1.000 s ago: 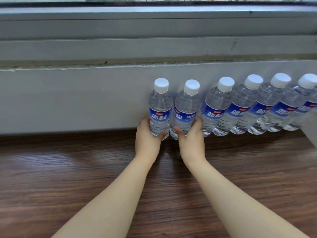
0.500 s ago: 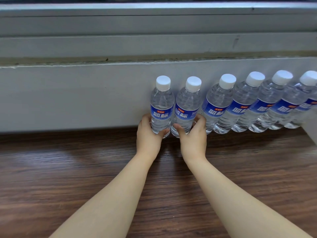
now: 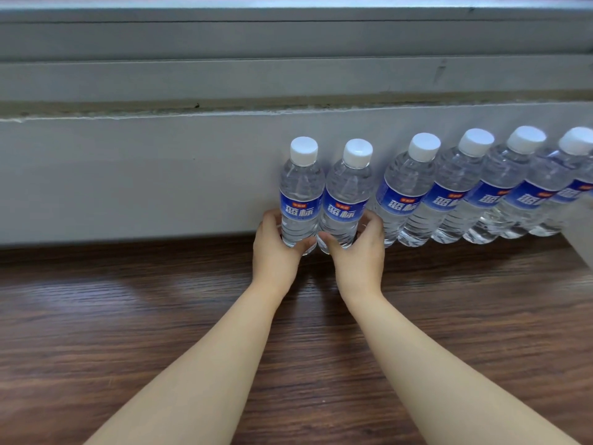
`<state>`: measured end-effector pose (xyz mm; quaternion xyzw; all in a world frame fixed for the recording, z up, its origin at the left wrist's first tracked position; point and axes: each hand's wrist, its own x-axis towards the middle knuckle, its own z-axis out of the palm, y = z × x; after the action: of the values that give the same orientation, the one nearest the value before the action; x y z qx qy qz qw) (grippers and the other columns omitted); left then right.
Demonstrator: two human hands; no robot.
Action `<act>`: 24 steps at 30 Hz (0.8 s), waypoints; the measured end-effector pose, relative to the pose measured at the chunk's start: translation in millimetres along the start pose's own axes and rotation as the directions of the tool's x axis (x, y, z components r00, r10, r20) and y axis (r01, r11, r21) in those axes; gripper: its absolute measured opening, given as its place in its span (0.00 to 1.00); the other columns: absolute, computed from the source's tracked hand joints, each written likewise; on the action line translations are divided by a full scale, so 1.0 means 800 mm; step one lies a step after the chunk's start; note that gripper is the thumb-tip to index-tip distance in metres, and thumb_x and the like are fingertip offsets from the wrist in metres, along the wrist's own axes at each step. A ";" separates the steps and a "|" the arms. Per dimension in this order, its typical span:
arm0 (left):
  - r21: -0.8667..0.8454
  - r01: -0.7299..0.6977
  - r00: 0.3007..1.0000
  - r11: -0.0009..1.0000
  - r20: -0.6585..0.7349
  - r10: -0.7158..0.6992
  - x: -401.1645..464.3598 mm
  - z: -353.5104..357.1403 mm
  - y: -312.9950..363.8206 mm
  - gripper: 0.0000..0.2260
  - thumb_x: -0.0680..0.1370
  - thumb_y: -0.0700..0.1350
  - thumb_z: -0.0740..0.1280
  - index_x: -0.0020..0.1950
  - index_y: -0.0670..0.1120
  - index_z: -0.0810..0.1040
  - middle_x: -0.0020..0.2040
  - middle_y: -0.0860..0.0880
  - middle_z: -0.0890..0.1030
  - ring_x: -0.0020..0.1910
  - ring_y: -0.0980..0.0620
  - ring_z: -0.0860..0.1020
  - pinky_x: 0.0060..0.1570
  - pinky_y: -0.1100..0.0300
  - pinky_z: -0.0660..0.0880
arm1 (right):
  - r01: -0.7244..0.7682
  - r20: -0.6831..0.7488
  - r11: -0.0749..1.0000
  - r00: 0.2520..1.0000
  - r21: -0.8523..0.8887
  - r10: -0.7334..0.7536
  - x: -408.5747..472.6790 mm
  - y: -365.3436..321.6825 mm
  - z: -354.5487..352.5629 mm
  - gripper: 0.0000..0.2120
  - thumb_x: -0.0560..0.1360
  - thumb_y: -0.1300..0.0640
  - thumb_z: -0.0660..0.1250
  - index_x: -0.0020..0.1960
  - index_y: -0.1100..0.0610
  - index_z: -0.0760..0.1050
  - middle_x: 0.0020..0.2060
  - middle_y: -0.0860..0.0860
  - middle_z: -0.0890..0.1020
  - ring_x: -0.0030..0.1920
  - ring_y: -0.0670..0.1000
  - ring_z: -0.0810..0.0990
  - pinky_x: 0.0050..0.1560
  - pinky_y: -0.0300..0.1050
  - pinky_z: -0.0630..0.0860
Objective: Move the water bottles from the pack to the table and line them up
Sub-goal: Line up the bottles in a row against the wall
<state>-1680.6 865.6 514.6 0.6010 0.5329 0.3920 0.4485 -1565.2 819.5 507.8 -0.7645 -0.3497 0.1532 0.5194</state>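
Six water bottles stand in a row on your tabletop (image 3: 128, 332), hard against the grey wall (image 3: 128, 175) under the window sill (image 3: 224, 107). Compared with half a second ago, very little differs: your hands keep their hold, and the two bottles you grip now sit closer together, their blue labels touching, while a small gap remains between them and the other four.

Your left hand (image 3: 276, 255) grips the leftmost bottle (image 3: 301, 194) low on its body, thumb across the front near the base and fingers (image 3: 268, 218) curled round the far side. Your right hand (image 3: 359, 256) grips the second bottle (image 3: 348, 197) the same way, thumb in front at the base, fingers wrapped round its right side. Both bottles stand upright with their bases at the tabletop; whether they rest fully on it is hidden by your hands.

To the right, the third bottle (image 3: 406, 191), fourth bottle (image 3: 449, 191), fifth bottle (image 3: 494, 187) and sixth bottle (image 3: 542, 191) stand touching one another; the wide lens makes them seem to lean.

Every bottle is clear plastic, filled with water nearly to the neck, sealed with a white cap and wrapped in a blue label. At the right edge a pale surface (image 3: 580, 229) cuts across the row's end.
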 end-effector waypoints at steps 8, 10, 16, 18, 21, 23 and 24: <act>-0.031 -0.019 1.000 0.999 0.001 0.019 -0.003 -0.002 -0.004 0.25 0.68 0.39 0.77 0.59 0.53 0.72 0.51 0.60 0.78 0.53 0.60 0.77 0.49 0.75 0.69 | 0.060 0.094 0.998 0.994 0.020 -0.061 0.003 -0.001 -0.012 0.27 0.70 0.61 0.73 0.66 0.54 0.69 0.62 0.49 0.78 0.64 0.48 0.74 0.64 0.43 0.70; -0.053 -0.009 1.000 0.999 0.000 0.009 -0.004 -0.001 -0.003 0.25 0.68 0.38 0.77 0.59 0.53 0.72 0.50 0.61 0.77 0.51 0.62 0.76 0.49 0.74 0.70 | 0.050 0.087 0.998 0.995 0.026 -0.052 0.000 -0.001 -0.013 0.26 0.70 0.61 0.73 0.66 0.53 0.70 0.61 0.47 0.79 0.63 0.46 0.74 0.63 0.41 0.70; -0.053 0.001 1.000 0.999 0.002 -0.001 -0.002 -0.003 -0.001 0.24 0.67 0.39 0.78 0.56 0.54 0.71 0.48 0.63 0.76 0.48 0.68 0.75 0.48 0.73 0.70 | -0.095 0.016 0.992 0.995 0.080 0.094 -0.014 0.013 -0.008 0.26 0.69 0.56 0.76 0.64 0.52 0.72 0.59 0.47 0.80 0.61 0.45 0.77 0.63 0.46 0.74; -0.054 0.004 1.000 0.999 0.007 -0.004 -0.002 -0.003 -0.002 0.24 0.67 0.39 0.78 0.56 0.53 0.72 0.48 0.63 0.76 0.48 0.68 0.75 0.47 0.74 0.70 | -0.097 -0.002 0.992 0.995 0.081 0.097 -0.014 0.016 -0.005 0.25 0.69 0.56 0.75 0.64 0.51 0.72 0.58 0.47 0.80 0.61 0.46 0.77 0.63 0.47 0.75; -0.052 0.000 1.000 0.999 0.005 0.000 -0.002 0.001 -0.003 0.24 0.66 0.39 0.78 0.56 0.53 0.72 0.49 0.61 0.77 0.49 0.64 0.76 0.48 0.72 0.71 | -0.069 -0.049 0.996 0.996 0.052 0.071 -0.015 0.017 -0.003 0.24 0.69 0.57 0.74 0.63 0.50 0.73 0.57 0.46 0.80 0.60 0.47 0.78 0.61 0.51 0.76; -0.054 -0.003 1.000 0.999 0.004 0.003 -0.002 0.005 -0.004 0.24 0.66 0.39 0.79 0.56 0.53 0.72 0.51 0.58 0.79 0.51 0.60 0.77 0.49 0.72 0.71 | -0.054 -0.090 0.997 0.994 0.049 0.058 -0.016 0.016 -0.003 0.24 0.69 0.58 0.74 0.63 0.51 0.74 0.57 0.46 0.79 0.59 0.48 0.78 0.59 0.53 0.77; -0.057 -0.001 1.000 0.998 0.006 0.002 -0.002 0.007 -0.004 0.25 0.66 0.39 0.79 0.56 0.53 0.73 0.52 0.56 0.79 0.52 0.59 0.77 0.50 0.72 0.71 | -0.054 -0.106 0.997 0.993 0.047 0.059 -0.015 0.016 -0.004 0.24 0.69 0.58 0.74 0.63 0.51 0.74 0.56 0.46 0.79 0.58 0.49 0.78 0.58 0.53 0.77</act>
<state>-1676.4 863.2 509.7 0.5895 0.5198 0.4056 0.4667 -1567.3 806.0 496.2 -0.7695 -0.2961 0.1342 0.5497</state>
